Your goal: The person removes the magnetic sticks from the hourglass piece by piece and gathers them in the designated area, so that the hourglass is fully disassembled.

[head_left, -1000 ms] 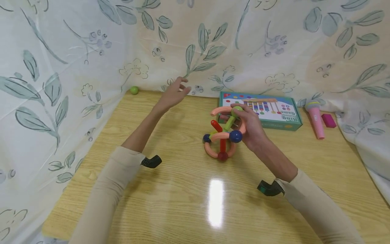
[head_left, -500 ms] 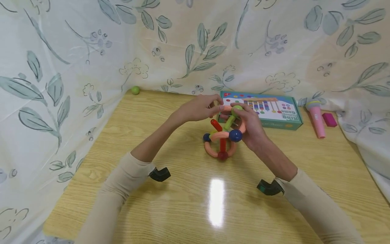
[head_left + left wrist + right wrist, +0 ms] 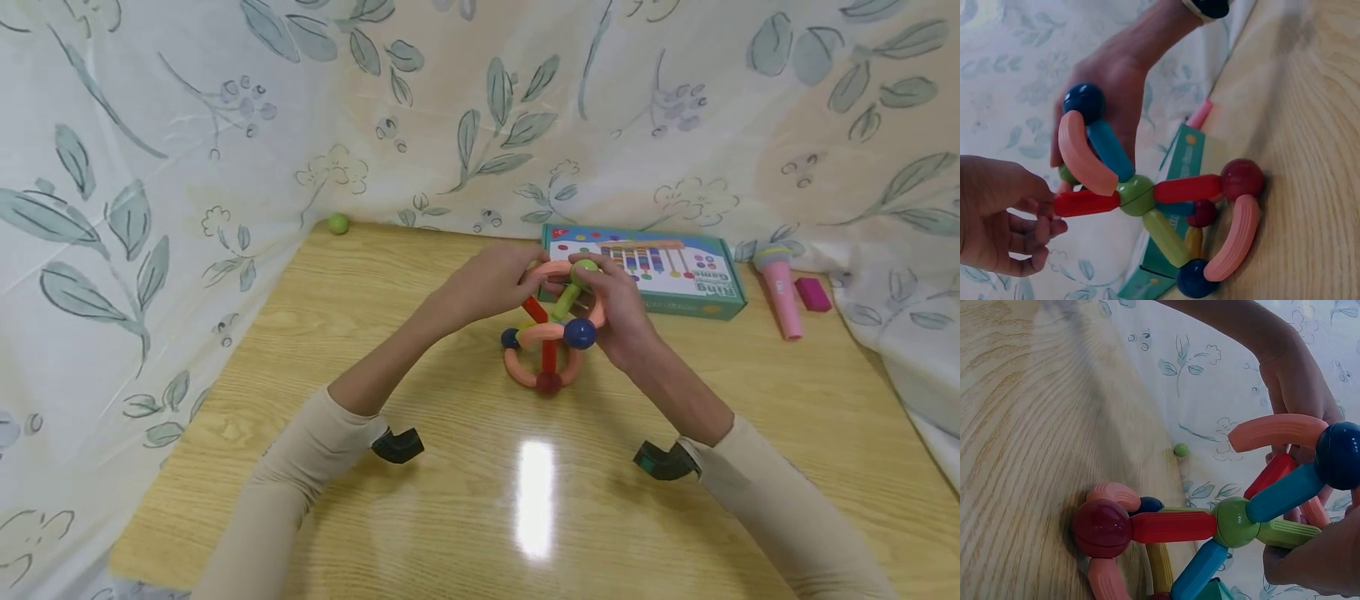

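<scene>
A toy of magnetic building sticks and balls (image 3: pixel 550 354) stands on the table, its lower ring resting on the wood. My right hand (image 3: pixel 626 312) grips its upper part by the light green ball (image 3: pixel 585 272), thumb and fingers around it. From the left, my left hand (image 3: pixel 487 283) pinches the free end of the upper curved orange stick (image 3: pixel 553 268). Beside its fingertips is the tip of a slanting red stick (image 3: pixel 1088 203). In the wrist views, a green centre ball (image 3: pixel 1237 522) joins red, blue and green sticks. Dark blue balls (image 3: pixel 580 333) sit at curved sticks' ends.
A Ring Game box (image 3: pixel 712 292) lies behind the toy at the back. Farther right are a pink toy microphone (image 3: pixel 782 300) and a magenta block (image 3: pixel 812 294). A loose green ball (image 3: pixel 338 223) sits at the table's back left corner, against the leaf-patterned cloth (image 3: pixel 420 100).
My left hand has come from the back left over to the toy and taken the curved orange stick's end. The right hand keeps its grip in the same place.
</scene>
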Demonstrator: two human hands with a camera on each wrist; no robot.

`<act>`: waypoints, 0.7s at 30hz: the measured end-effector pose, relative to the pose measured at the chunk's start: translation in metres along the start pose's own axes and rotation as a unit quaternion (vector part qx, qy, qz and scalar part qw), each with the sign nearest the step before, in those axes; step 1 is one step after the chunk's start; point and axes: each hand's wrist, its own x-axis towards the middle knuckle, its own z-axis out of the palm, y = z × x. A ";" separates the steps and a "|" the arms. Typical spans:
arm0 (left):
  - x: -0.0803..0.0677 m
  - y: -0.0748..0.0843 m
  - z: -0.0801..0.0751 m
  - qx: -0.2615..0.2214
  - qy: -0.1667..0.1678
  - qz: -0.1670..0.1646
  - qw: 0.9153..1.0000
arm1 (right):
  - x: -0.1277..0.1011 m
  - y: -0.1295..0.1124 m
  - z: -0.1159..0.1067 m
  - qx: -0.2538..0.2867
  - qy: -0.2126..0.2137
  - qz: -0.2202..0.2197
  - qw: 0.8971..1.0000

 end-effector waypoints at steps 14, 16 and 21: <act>-0.006 0.008 0.008 0.099 0.072 -0.024 0.992 | 0.002 0.008 -0.004 -0.021 -0.006 -0.011 1.000; -0.007 0.004 0.010 0.103 0.083 -0.025 0.991 | 0.001 0.009 -0.004 -0.024 -0.006 -0.012 1.000; -0.009 -0.002 0.014 0.104 0.099 -0.028 0.989 | -0.001 0.010 -0.005 -0.028 -0.001 -0.016 0.999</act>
